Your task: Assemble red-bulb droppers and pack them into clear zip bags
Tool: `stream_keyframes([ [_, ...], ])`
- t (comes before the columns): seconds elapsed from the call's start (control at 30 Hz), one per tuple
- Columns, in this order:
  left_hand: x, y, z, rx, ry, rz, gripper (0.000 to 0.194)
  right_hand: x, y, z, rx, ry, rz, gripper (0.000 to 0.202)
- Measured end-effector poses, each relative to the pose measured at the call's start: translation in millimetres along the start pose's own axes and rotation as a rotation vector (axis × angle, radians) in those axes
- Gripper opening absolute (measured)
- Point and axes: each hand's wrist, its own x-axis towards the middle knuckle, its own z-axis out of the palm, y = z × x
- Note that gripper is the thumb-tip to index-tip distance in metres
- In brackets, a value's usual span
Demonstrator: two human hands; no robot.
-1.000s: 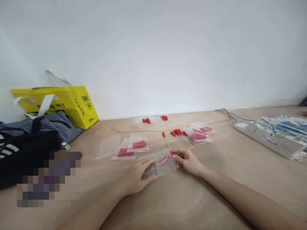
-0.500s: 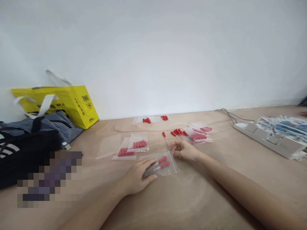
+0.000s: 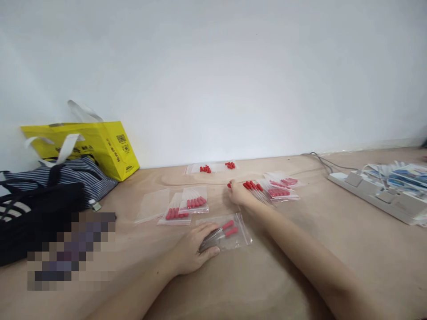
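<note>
My left hand lies over the left end of a clear zip bag, thumb and fingers apart, pressing it to the table. Two droppers with red bulbs are inside that bag. Farther forward, my right hand is at a single red-bulbed dropper; its fingers are mostly hidden behind the back of the hand, so the grip cannot be made out. Just right of it several loose droppers lie side by side. Filled bags are on the left, and more filled bags on the right.
A flat clear bag lies left of the filled ones. Loose red bulbs rest on plastic near the wall. A yellow bag and a striped bag stand left; a white power strip lies right.
My right hand has moved forward and slightly left, from beside the bag's corner to the single dropper's red end. My left hand stays on the bag. The view has shifted slightly.
</note>
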Motion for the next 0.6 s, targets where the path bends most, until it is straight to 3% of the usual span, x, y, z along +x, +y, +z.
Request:
stream_keyframes([
  [0.13,0,2,-0.9,0.013,0.005,-0.009,0.045,-31,24,-23,0.082,0.166,0.000,0.035],
  [0.2,1,4,-1.9,0.013,-0.007,-0.018,0.045,-51,37,-28,0.359,0.243,0.027,0.034],
  [0.4,2,7,-3.4,0.023,-0.025,-0.041,0.046,-92,40,-18,0.871,0.246,0.203,0.037],
  [0.5,2,7,-3.3,0.021,-0.023,-0.050,0.047,-101,31,-13,1.008,0.180,0.264,0.039],
  [0.6,1,7,-2.9,0.018,-0.014,-0.053,0.046,-106,27,-11,1.035,0.059,0.223,0.041],
])
